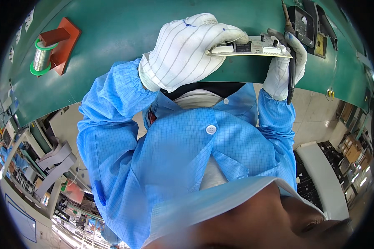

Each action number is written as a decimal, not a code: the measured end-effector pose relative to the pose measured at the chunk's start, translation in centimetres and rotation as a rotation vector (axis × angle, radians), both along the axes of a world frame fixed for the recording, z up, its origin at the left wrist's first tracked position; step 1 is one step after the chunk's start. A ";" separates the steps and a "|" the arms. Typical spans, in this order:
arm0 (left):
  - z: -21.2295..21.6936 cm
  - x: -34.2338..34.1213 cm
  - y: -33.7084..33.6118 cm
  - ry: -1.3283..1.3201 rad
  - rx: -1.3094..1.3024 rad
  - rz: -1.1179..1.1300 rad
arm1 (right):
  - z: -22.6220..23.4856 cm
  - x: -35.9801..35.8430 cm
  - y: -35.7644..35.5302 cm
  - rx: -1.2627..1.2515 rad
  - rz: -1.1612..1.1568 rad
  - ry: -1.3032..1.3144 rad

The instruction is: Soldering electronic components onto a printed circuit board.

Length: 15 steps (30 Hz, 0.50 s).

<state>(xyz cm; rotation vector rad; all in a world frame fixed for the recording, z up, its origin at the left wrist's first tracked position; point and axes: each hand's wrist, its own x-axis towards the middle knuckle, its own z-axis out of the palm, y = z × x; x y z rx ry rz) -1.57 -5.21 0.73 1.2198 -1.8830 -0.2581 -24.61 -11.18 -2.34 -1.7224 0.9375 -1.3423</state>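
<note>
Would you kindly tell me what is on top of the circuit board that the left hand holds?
White blocks and black blocks show on the board. The left hand covers part of its top, so anything beneath it there cannot be seen.

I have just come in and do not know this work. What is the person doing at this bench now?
A person in a blue coat is holding a circuit board above a green table. The gloved left hand grips one end; the gloved right hand is at the other end and also holds a black tool. A spool of wire sits on a reddish stand to the left.
</note>
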 end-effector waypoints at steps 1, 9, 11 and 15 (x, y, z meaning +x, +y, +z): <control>-0.1 0.0 0.1 0.002 -0.002 0.004 | -0.1 -0.1 0.0 -0.005 -0.012 0.015; 0.0 0.4 -0.3 -0.088 -0.072 -0.027 | -0.1 0.1 0.1 -0.048 -0.052 -0.083; 0.2 0.5 -0.7 -0.072 -0.102 -0.050 | 0.6 0.1 0.2 -0.057 -0.035 -0.131; 0.0 0.7 -0.8 -0.090 -0.214 -0.075 | 2.3 -2.0 0.3 -0.178 -0.058 0.044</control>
